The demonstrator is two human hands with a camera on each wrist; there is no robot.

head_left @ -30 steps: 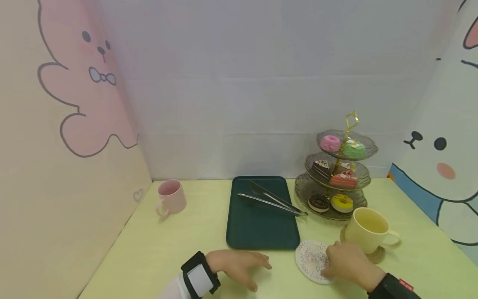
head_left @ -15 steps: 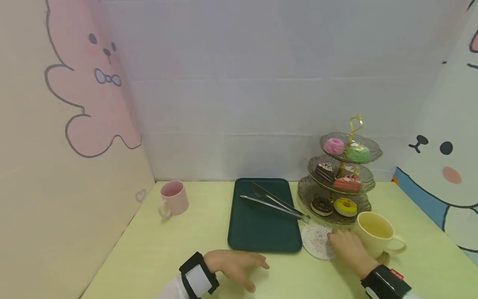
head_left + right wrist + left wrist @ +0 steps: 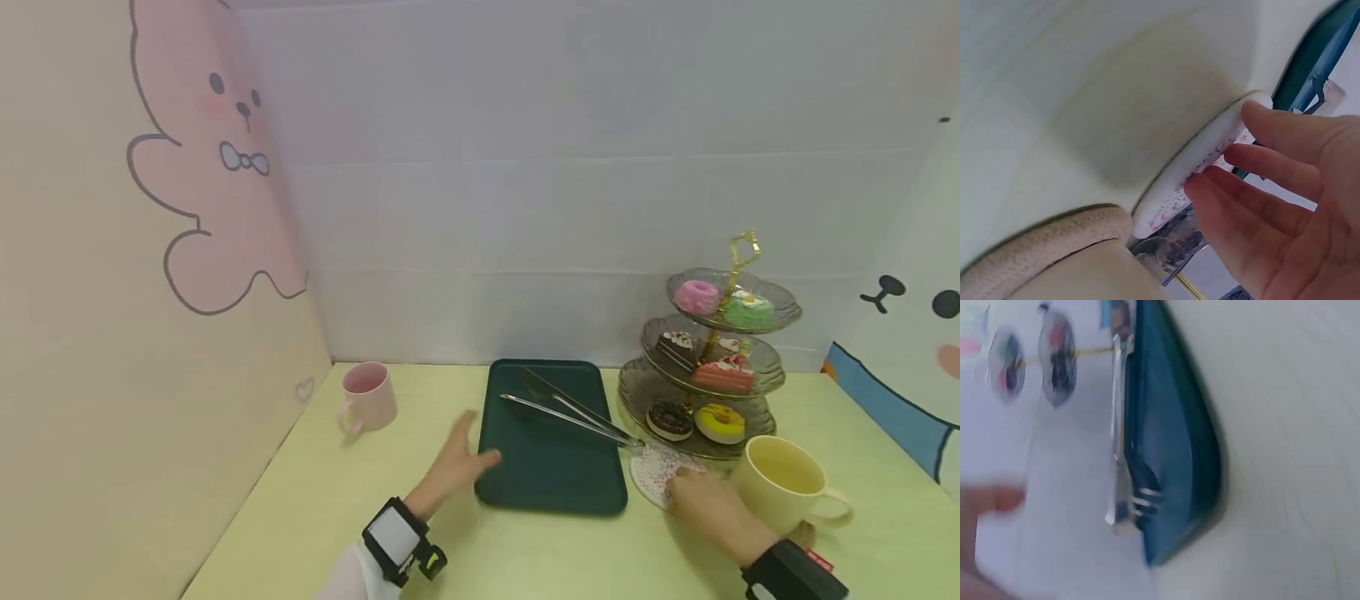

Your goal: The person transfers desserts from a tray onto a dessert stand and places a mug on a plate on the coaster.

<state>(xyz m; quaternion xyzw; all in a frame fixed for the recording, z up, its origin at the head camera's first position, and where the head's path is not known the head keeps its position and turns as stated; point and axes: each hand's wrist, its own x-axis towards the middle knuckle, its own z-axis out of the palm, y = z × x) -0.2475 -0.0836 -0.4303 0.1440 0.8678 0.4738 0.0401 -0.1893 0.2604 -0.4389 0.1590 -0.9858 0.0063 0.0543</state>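
In the head view my right hand [image 3: 705,504] is over a round white coaster [image 3: 654,479] with a small coloured pattern, just left of the yellow mug [image 3: 780,487]. The right wrist view shows the fingertips and thumb [image 3: 1257,112] touching the coaster's top and edge, fingers only slightly bent. My left hand [image 3: 453,462], spread and holding nothing, is beside the left edge of the dark green tray [image 3: 547,483]. Metal tongs [image 3: 573,421] lie across the tray, their joined end past its right edge near the coaster.
A three-tier stand [image 3: 712,383] with toy donuts and cake slices is at the back right. The yellow mug sits on a woven brown coaster [image 3: 1085,228]. A pink mug [image 3: 369,398] stands at the back left. A white wall [image 3: 480,317] borders the table's back edge.
My right hand has slid the white coaster away from me, closer to the stand and tongs. The left hand has moved from the tray's front to its left side. The head view has turned left.
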